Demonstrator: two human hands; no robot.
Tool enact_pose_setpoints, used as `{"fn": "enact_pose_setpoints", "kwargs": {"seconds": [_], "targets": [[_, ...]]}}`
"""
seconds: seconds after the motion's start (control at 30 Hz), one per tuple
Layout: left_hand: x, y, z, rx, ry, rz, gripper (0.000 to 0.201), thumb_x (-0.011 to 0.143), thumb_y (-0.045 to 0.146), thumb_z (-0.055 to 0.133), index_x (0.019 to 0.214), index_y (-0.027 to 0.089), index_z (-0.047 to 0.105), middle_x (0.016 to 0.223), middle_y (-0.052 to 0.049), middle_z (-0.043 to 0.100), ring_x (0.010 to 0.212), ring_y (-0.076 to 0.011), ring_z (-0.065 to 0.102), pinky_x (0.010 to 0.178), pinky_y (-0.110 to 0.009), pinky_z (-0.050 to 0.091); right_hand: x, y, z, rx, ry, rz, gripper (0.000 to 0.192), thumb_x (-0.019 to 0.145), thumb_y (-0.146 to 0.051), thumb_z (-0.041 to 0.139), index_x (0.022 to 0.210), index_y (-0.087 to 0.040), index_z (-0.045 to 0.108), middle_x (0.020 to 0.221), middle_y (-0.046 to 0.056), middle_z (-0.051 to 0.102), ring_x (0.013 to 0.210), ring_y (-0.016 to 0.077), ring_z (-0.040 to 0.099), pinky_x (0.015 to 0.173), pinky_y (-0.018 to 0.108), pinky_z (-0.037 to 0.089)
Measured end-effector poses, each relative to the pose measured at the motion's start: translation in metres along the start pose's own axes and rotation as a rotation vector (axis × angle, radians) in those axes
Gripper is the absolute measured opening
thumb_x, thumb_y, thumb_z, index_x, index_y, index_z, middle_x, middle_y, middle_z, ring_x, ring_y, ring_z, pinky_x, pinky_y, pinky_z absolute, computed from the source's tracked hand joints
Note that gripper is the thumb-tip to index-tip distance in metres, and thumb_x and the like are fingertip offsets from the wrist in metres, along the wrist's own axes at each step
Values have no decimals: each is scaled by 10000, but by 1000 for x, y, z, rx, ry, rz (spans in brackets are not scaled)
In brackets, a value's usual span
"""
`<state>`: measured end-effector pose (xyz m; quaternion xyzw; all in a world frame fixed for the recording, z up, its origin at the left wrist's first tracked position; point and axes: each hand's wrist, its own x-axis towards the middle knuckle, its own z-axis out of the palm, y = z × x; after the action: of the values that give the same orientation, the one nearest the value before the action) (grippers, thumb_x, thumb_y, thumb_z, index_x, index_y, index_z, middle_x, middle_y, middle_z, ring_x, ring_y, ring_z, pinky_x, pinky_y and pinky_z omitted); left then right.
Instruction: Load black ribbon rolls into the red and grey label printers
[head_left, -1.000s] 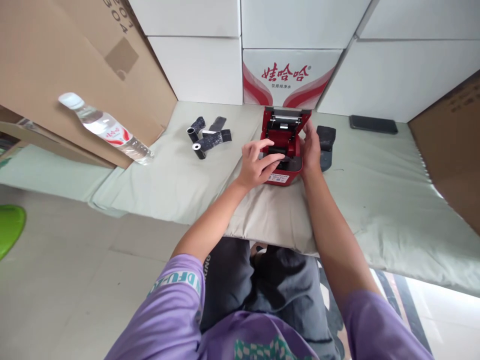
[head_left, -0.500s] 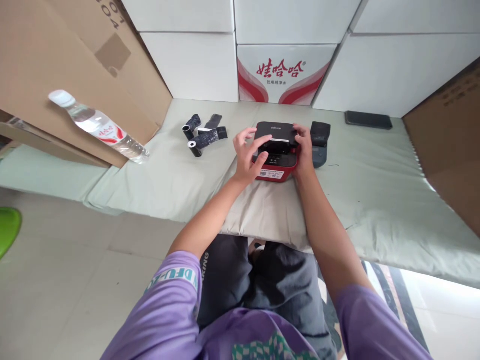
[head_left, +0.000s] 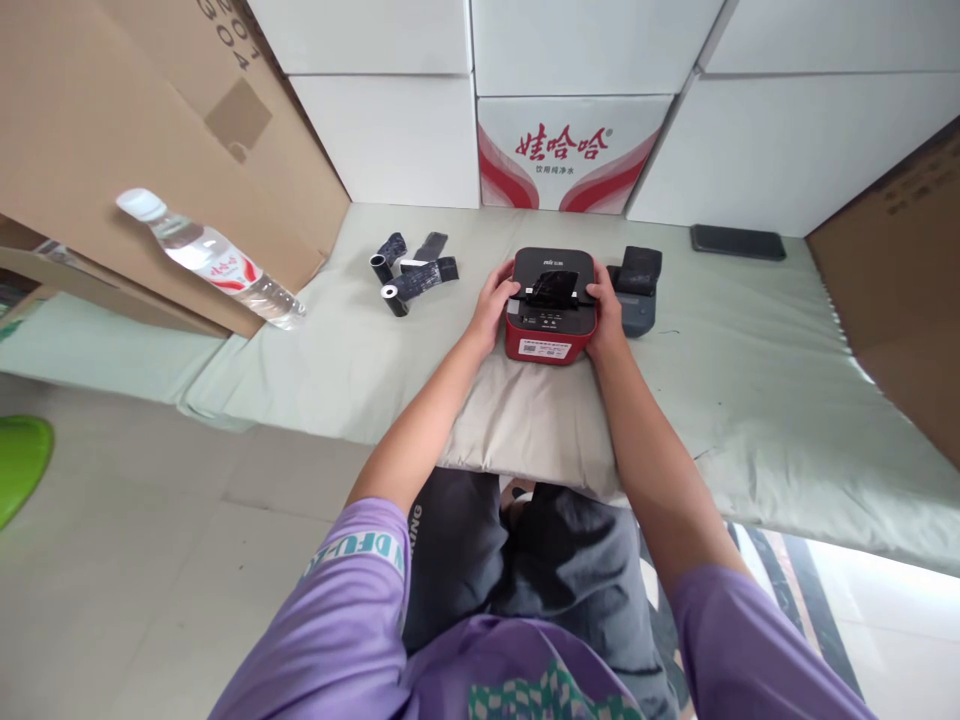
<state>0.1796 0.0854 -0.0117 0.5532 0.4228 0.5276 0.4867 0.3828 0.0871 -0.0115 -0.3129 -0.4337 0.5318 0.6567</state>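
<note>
A small red and black thermal printer (head_left: 551, 322) stands on the cloth-covered surface with its black lid down. From the slot across its top sticks a glossy black paper strip (head_left: 555, 287). My left hand (head_left: 491, 308) grips the printer's left side, thumb at the lid seam. Against the opposite side, my right hand (head_left: 607, 316) holds it in the same way. Just right of that hand sits a second, blue-grey printer (head_left: 639, 314), partly hidden, with a black strip (head_left: 640, 268) on it. Black paper rolls (head_left: 395, 301) with loose printed strips lie to the left.
A water bottle (head_left: 217, 262) leans by a cardboard box (head_left: 172, 130) at left. White cartons (head_left: 562, 150) line the back. A black phone (head_left: 738, 242) lies near them, and another cardboard box (head_left: 900, 300) stands at right. The front edge (head_left: 540, 475) of the surface is above my legs.
The printer's lid has gone down from slightly raised, and the black strip now shows through its slot. My left hand has moved from over the top to the printer's left side.
</note>
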Motion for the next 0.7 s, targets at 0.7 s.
{"fn": "enact_pose_setpoints", "kwargs": {"seconds": [0.7], "targets": [[-74,36,19,-221,137,-72,551,998,573,643,1444,253,700,1640,-61,684,1600,-299,572,1374,-442,415,-63,-19,6,-284,73,80,813,806,-756,773,1468,-307,630,1614,65,673,1580,343,578,1392,601,399]]}}
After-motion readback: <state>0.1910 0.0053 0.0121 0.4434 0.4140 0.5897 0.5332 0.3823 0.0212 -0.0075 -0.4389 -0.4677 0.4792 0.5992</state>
